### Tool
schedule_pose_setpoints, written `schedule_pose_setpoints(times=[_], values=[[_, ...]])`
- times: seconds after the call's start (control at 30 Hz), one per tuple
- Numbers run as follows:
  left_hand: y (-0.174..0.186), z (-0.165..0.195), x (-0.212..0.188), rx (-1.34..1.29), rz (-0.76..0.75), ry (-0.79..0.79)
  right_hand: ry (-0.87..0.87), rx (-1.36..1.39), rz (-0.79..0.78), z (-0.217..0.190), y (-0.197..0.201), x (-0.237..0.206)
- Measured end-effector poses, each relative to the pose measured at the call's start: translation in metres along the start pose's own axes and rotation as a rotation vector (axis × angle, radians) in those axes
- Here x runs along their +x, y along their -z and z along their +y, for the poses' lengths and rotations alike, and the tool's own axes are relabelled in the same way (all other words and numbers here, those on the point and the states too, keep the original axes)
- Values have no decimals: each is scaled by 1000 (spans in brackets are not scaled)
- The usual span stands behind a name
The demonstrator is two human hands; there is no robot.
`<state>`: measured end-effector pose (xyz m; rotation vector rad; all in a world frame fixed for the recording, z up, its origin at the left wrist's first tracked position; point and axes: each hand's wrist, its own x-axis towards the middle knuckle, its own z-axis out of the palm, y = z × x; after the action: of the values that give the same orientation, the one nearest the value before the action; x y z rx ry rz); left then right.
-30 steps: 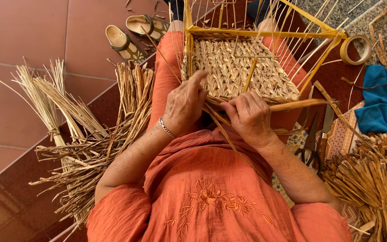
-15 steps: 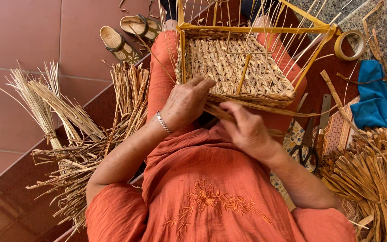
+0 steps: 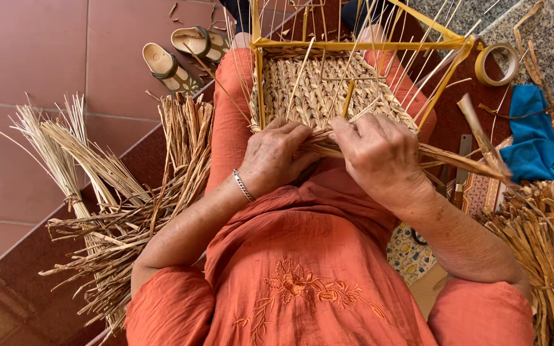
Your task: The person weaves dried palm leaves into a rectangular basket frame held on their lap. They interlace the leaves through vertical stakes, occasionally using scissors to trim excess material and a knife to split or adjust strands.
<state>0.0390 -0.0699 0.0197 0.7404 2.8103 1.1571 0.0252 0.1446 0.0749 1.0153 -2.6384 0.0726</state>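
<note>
the left hand rests on the near edge of the woven straw panel, fingers curled down and pinching the ends of the flat straw strands where they meet the weave. the right hand lies just beside it, fingers bent and closed over the same bundle of strands, which runs out to the right past the wrist. a thin silver bracelet sits on the left wrist.

the panel sits inside a yellow frame of thin rods, propped on the person's lap over orange trousers and an orange embroidered tunic. loose uprights of straw stand up through the frame.

on the tiled floor to the left lies a heap of dried straw, some of it tied into bundles. a pair of tan sandals sits further off at the top left. to the right, another pile of straw lies near a blue cloth, and a roll of tape rests near the frame's far corner.
</note>
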Motion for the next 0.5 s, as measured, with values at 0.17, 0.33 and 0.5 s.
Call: schedule_pose_setpoints(times=[0.17,0.33,0.5], values=[[-24,4,4,147,150,-23,-10,-117,-286,5,5,-1],[-41,-1,5,339,270,-109,126,-297,-641,13,11,7],[-36,-10,-3,445,233,-254,-267,513,-871,43,5,26]])
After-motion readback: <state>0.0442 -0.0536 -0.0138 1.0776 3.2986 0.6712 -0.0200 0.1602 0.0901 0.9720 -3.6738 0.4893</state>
